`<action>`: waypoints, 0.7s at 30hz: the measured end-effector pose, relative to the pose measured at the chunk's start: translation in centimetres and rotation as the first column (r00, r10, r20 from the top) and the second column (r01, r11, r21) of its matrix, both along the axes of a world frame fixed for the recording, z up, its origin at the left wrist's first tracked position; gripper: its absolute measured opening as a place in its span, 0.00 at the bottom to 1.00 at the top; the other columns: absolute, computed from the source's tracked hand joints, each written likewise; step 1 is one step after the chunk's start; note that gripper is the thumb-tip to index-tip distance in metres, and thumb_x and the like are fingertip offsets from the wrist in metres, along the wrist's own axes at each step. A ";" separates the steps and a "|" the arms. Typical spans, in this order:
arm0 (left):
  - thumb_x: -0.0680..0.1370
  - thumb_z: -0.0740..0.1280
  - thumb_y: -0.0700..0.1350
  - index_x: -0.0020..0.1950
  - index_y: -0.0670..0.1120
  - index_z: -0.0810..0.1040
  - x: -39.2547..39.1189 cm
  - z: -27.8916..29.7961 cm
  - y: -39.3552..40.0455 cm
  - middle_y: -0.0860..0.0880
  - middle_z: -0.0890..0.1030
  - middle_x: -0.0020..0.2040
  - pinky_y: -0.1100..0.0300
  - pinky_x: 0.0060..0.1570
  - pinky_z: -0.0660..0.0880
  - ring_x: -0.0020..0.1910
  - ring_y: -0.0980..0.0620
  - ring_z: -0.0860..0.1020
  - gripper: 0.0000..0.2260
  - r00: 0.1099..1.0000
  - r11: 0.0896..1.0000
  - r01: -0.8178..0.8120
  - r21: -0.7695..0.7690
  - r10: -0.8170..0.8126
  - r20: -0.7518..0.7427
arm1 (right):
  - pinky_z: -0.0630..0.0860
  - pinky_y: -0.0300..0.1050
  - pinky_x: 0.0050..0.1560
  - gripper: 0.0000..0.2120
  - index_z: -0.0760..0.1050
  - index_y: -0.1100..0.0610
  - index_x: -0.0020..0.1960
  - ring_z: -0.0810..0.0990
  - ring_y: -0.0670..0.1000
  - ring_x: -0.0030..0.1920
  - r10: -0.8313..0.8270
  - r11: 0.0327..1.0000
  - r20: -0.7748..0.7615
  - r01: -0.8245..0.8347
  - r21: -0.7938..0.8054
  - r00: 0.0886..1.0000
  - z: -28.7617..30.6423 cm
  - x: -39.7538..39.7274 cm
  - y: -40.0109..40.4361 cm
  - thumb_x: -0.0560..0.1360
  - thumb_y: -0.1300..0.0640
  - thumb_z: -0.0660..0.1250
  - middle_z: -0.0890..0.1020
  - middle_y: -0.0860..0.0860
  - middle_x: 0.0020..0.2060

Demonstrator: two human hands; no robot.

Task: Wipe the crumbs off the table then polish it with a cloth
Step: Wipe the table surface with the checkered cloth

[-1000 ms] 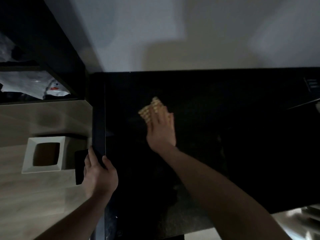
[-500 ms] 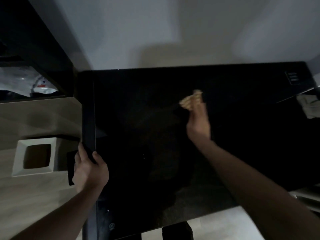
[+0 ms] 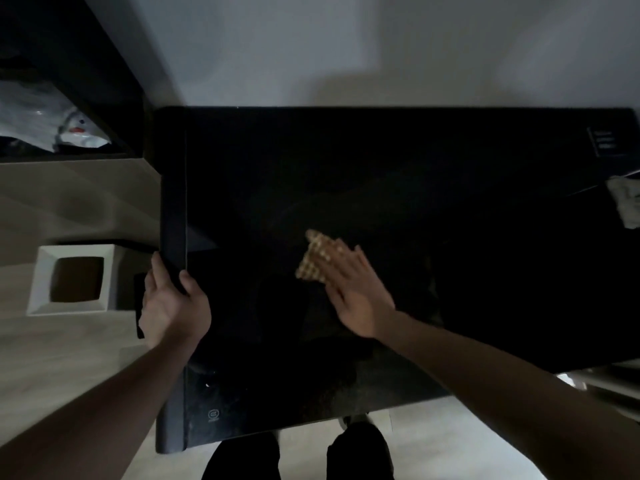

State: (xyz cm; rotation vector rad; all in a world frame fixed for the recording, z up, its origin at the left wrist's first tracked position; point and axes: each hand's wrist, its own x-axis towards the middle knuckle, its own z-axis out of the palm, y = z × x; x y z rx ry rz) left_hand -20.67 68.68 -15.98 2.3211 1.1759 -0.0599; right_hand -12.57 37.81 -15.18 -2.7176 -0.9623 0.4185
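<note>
The black table (image 3: 433, 174) fills most of the view, its far edge against a pale wall (image 3: 346, 46). Near the middle of the tabletop the right hand (image 3: 356, 292) lies flat, fingers straight and close together, pressing a yellow waffle-textured cloth (image 3: 313, 259) onto the dark surface; only the part of the cloth past the fingertips shows, the rest is hidden beneath the palm. The left hand (image 3: 173, 306) grips the table's left edge, thumb on top and fingers curled down over the side. A few pale specks lie near the front left corner, too small to identify. Just off the left edge, on the floor, stands a white square bin (image 3: 74, 278). At the right edge a crumpled pale rag (image 3: 628, 206) lies partly out of frame. The person's dark trouser legs (image 3: 301, 455) show below the table's near edge
</note>
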 end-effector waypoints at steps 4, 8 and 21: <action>0.84 0.53 0.55 0.83 0.53 0.54 0.0 0.6 -0.1 0.43 0.65 0.79 0.37 0.67 0.70 0.72 0.33 0.71 0.27 1.000 1.000 0.004 -0.017 -0.004 -0.005 | 0.47 0.60 0.83 0.32 0.54 0.49 0.84 0.46 0.53 0.85 0.354 0.933 -0.106 -0.343 0.109 0.929 1.3 -9.7 -1.4 0.82 0.56 0.60 0.49 0.47 0.85; 0.83 0.53 0.55 0.83 0.53 0.54 -0.2 0.9 -0.1 0.43 0.66 0.79 0.36 0.65 0.71 0.72 0.33 0.72 0.27 1.000 1.000 -0.006 -0.030 0.006 -0.013 | 0.56 0.61 0.81 0.33 0.57 0.50 0.84 0.44 0.52 0.85 0.464 0.885 -0.181 -0.446 0.136 0.867 0.6 -13.2 -2.5 0.81 0.59 0.63 0.48 0.48 0.85; 0.83 0.55 0.54 0.82 0.53 0.55 -0.2 -0.1 0.3 0.41 0.69 0.77 0.35 0.64 0.72 0.71 0.33 0.72 0.27 0.999 1.000 0.015 -0.025 -0.014 0.031 | 0.46 0.69 0.80 0.27 0.54 0.44 0.84 0.46 0.61 0.84 -0.217 0.976 0.029 0.216 0.020 0.976 -0.1 14.6 8.3 0.86 0.46 0.52 0.53 0.47 0.85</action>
